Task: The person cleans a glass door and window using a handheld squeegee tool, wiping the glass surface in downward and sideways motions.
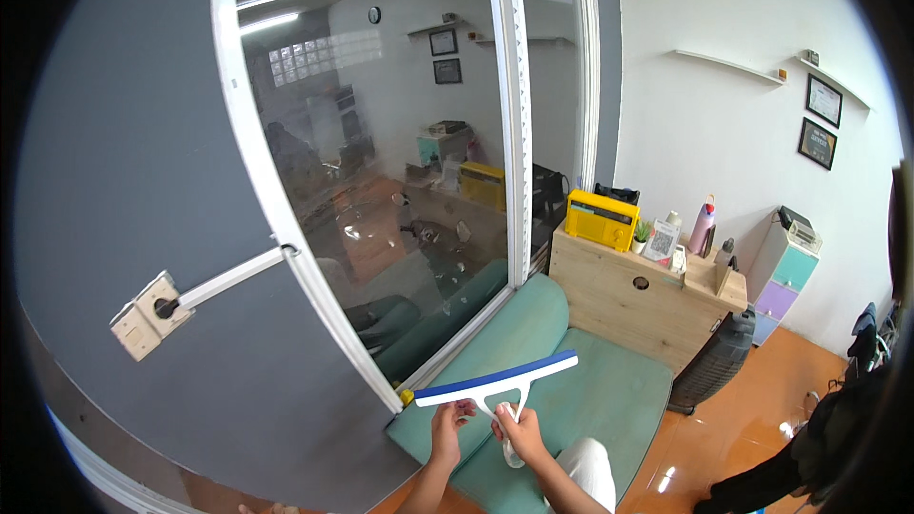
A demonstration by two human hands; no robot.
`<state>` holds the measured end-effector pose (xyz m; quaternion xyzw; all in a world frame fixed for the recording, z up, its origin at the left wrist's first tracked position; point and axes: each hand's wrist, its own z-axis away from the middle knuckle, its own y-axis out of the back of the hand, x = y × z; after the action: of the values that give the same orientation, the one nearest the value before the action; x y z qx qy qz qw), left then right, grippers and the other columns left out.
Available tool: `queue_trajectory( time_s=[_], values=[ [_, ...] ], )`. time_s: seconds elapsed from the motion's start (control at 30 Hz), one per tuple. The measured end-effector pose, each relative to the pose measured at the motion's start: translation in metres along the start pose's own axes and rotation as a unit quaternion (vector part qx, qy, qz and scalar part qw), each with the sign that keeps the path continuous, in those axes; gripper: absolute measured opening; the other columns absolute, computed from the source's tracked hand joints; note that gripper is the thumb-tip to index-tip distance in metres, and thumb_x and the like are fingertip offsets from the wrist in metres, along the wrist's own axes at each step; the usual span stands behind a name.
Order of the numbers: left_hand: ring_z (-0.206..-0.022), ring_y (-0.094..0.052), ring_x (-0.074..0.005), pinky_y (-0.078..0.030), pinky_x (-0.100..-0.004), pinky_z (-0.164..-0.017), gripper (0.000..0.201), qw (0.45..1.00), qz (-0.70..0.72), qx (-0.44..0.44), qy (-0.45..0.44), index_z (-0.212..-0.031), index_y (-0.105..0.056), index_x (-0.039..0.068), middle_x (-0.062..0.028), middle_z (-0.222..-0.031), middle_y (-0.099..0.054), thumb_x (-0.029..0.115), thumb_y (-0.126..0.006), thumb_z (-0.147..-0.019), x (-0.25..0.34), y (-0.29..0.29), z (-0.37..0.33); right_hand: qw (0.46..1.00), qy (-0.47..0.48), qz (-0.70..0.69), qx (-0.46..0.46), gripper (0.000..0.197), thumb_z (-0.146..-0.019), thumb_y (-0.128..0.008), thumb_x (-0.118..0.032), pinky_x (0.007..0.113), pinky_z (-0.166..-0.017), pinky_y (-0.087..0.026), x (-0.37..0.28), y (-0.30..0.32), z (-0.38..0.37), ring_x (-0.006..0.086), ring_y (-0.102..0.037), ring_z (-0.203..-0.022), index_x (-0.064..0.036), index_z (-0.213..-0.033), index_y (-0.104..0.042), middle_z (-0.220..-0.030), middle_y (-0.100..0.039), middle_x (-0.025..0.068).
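Note:
My right hand point(519, 433) is closed round the white handle of a squeegee point(490, 386) with a long blue blade, held level above the green sofa. Just under the blade's left part is my left hand point(449, 428), its fingers loosely curled and apart. Whether its fingertips touch the squeegee I cannot make out. Beyond the blade stands a glass pane point(381, 152) in a white frame point(271, 171); it reflects the room and has smeary patches. By the frame's lower corner sits a small yellow object point(407, 397).
The green sofa point(609, 371) lies below the pane. At right, a wooden counter point(609, 290) bears a yellow radio-like box point(602, 219) and a pink bottle point(703, 226). Left are a wall socket point(152, 314) with a plug and white cable trunking point(238, 276). Dark clothing point(809, 447) shows lower right.

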<state>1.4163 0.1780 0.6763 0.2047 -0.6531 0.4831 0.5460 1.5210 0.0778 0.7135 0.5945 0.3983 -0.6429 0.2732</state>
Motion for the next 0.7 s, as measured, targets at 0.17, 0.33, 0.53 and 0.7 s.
queue_trajectory(
  time_s=[0.17, 0.33, 0.53, 0.7],
  values=[
    [-0.084, -0.058, -0.014, -0.039, -0.0297, -0.075, 0.029, 0.999, -0.031, -0.012, -0.002, -0.097, -0.057, 0.007, -0.0039, -0.089, -0.061, 0.031, -0.041, -0.093, -0.027, -0.056, -0.058, 0.998, 0.029, 0.019, 0.049, 0.042, -0.094, -0.05, -0.038, 0.026, -0.046, -0.037, -0.006, 0.067, -0.058, 0.011, -0.048, -0.048, -0.0026, -0.071, -0.054, -0.056, -0.053, 0.0046],
    [-0.08, -0.059, -0.0136, -0.04, -0.0264, -0.073, 0.032, 0.998, -0.032, -0.046, -0.01, -0.096, -0.058, 0.005, -0.0058, -0.089, -0.063, 0.032, -0.039, -0.096, -0.052, -0.129, -0.118, 0.994, 0.053, -0.027, 0.096, 0.047, -0.094, -0.047, -0.042, 0.027, -0.044, -0.039, -0.022, 0.141, -0.126, 0.0134, -0.049, -0.046, -0.0024, -0.071, -0.052, -0.055, -0.053, 0.0069],
    [-0.081, -0.058, -0.0139, -0.04, -0.0269, -0.073, 0.032, 0.995, -0.028, -0.09, -0.022, -0.094, -0.057, 0.005, -0.0061, -0.087, -0.062, 0.03, -0.038, -0.096, -0.053, -0.231, -0.18, 0.989, 0.078, -0.058, 0.111, 0.052, -0.093, -0.046, -0.048, 0.027, -0.043, -0.04, -0.07, 0.216, -0.192, 0.0151, -0.05, -0.045, -0.0016, -0.07, -0.053, -0.055, -0.053, 0.0086],
    [-0.081, -0.058, -0.0139, -0.04, -0.027, -0.072, 0.033, 0.994, -0.028, -0.1, -0.029, -0.093, -0.057, 0.004, -0.0058, -0.085, -0.062, 0.03, -0.037, -0.097, -0.01, -0.312, -0.217, 0.991, 0.034, -0.092, 0.087, 0.05, -0.092, -0.049, -0.046, 0.028, -0.049, -0.043, -0.138, 0.245, -0.235, 0.0153, -0.052, -0.049, -0.0003, -0.073, -0.057, -0.06, -0.057, 0.0083]
  ],
)
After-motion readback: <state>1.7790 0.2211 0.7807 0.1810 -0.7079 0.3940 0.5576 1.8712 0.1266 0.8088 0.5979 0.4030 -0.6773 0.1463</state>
